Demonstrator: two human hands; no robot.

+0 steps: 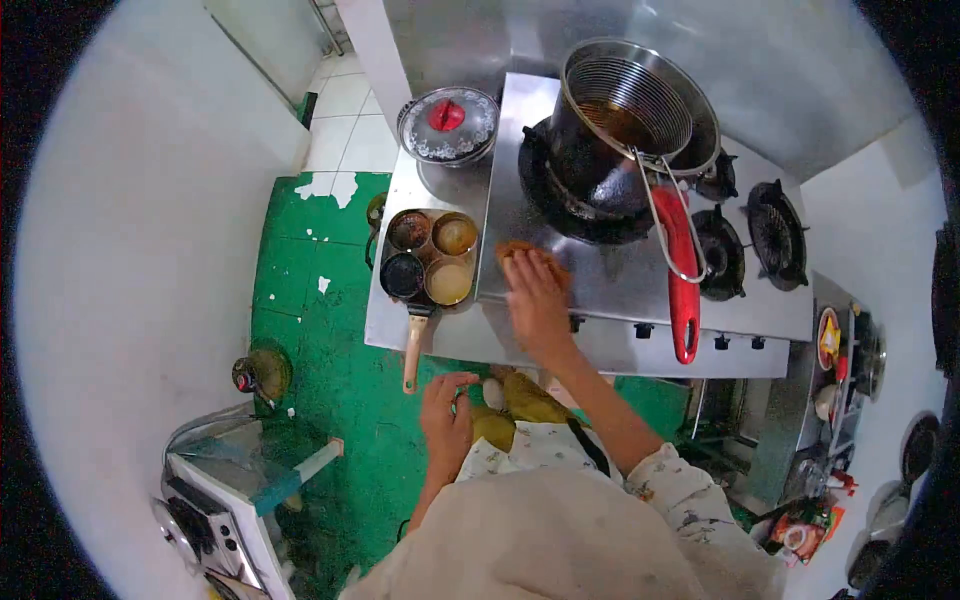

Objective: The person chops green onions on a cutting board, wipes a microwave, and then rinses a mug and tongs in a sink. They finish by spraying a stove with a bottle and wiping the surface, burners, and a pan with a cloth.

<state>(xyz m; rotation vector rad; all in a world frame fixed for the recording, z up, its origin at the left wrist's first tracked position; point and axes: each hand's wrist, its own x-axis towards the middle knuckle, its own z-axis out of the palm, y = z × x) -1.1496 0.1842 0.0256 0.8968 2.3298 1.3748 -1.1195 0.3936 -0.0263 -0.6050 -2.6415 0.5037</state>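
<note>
Brown cloth [514, 247] sits under the right hand [537, 300], which holds it down on the stove's [605, 285] near left corner; it looks soft, light, best gripped from above; the left hand [447, 412], half curled, looks empty

This is a kitchen, with a steel gas stove [605, 285] whose black burner grates [776, 235] and row of control knobs [644, 331] sit beside a bench [385, 322] bearing a four-cup frying pan [428, 257] and a red-knobbed lidded pan [420, 140]. A deep pot [590, 165] with a wire frying basket [655, 110] stands on one burner. Sheet-metal backing [820, 70] behind the stove and a green floor [370, 430] give it a working, canteen-like look.
</note>
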